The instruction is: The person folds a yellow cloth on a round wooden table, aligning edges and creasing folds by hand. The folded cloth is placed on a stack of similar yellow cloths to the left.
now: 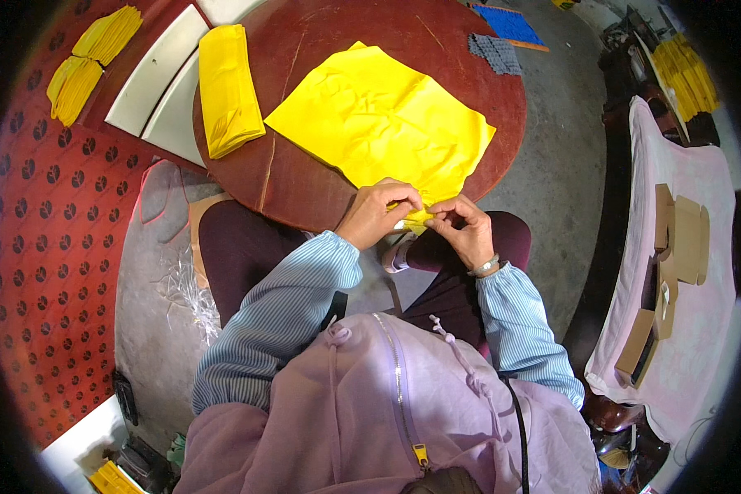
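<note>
Hands: left hand and right hand, each grip pinched shut on near corner of yellow sheet, spread beyond them across round worktop. Risk: thin sheet may tear or crease crookedly if pulled unevenly.

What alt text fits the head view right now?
Both hands, left hand and right hand, pinch the near corner of a yellow sheet spread on a round wooden table. A folded yellow stack lies to its left.
</note>
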The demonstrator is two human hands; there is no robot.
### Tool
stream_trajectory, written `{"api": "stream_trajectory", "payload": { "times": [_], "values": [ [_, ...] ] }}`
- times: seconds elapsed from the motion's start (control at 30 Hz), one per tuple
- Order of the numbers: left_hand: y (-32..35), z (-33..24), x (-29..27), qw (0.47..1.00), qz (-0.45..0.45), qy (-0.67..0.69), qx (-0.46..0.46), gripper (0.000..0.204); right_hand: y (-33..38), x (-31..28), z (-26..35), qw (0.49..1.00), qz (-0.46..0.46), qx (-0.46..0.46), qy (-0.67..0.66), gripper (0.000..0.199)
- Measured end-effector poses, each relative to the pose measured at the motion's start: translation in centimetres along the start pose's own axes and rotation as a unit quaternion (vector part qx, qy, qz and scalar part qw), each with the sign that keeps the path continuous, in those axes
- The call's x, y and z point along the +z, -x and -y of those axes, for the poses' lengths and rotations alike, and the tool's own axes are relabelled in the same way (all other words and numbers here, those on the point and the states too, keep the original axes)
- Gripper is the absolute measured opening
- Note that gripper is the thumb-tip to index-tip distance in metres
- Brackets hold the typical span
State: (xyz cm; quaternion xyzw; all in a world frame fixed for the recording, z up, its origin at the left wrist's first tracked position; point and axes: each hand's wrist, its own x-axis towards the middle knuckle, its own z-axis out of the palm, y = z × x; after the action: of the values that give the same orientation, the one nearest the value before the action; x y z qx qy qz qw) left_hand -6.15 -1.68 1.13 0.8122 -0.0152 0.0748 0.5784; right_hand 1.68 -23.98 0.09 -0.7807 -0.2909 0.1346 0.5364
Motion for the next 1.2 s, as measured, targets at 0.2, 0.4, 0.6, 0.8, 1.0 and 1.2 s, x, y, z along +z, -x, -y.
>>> {"api": "stream_trajectory", "payload": {
  "times": [0.2, 0.4, 0.6, 0.8, 1.0, 1.2],
  "values": [
    [-0.14, 0.37, 0.08, 1.0, -0.004, -0.012, 0.029, 0.008, -0.06, -0.02, 0.41, 1.0, 0.002, 0.007, 0.003, 0.026],
    [-0.16, 0.52, 0.0, 0.999, -0.004, -0.021, 0.033, 0.009, -0.14, 0.04, 0.38, 1.0, 0.004, 0.002, 0.014, 0.025],
    [-0.26, 0.27, 0.11, 0.999, -0.011, -0.017, 0.046, 0.008, -0.04, -0.16, 0.39, 1.0, 0.002, 0.016, -0.008, 0.023],
    [-0.27, 0.3, 0.08, 0.998, -0.011, -0.026, 0.049, 0.008, -0.14, -0.4, 0.75, 0.999, 0.001, -0.01, 0.038, 0.016],
    [-0.13, 0.44, 0.04, 0.999, -0.009, -0.023, 0.031, 0.009, -0.17, -0.25, 0.63, 1.0, -0.007, 0.001, 0.023, 0.015],
    [-0.21, 0.37, 0.2, 0.999, -0.005, -0.026, 0.029, 0.01, -0.07, -0.6, 0.11, 1.0, -0.001, 0.009, 0.021, 0.016]
  ]
}}
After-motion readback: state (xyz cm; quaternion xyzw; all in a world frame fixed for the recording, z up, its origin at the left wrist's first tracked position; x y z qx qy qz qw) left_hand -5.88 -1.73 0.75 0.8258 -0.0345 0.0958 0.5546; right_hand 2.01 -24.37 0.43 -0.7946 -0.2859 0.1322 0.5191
